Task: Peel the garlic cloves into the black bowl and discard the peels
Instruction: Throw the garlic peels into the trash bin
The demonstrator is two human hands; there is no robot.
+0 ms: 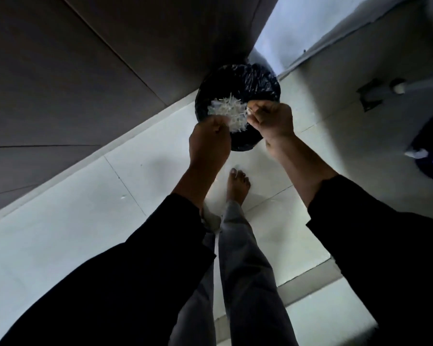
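Above the black-lined bin (238,106): left hand (209,139) and right hand (270,118) curled, pinching pale garlic peels (229,112); fingertips hidden, peels blurred.

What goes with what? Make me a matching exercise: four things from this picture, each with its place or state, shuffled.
Things:
1. peels
2. bin
3. left hand
4. foot

Places or states:
A. bare, on the pale floor tile
B. lined with a black bag, against the dark wall
C. white heap held over the bin
D. curled at the lower left edge of the peels

Pairs: 1-C, 2-B, 3-D, 4-A
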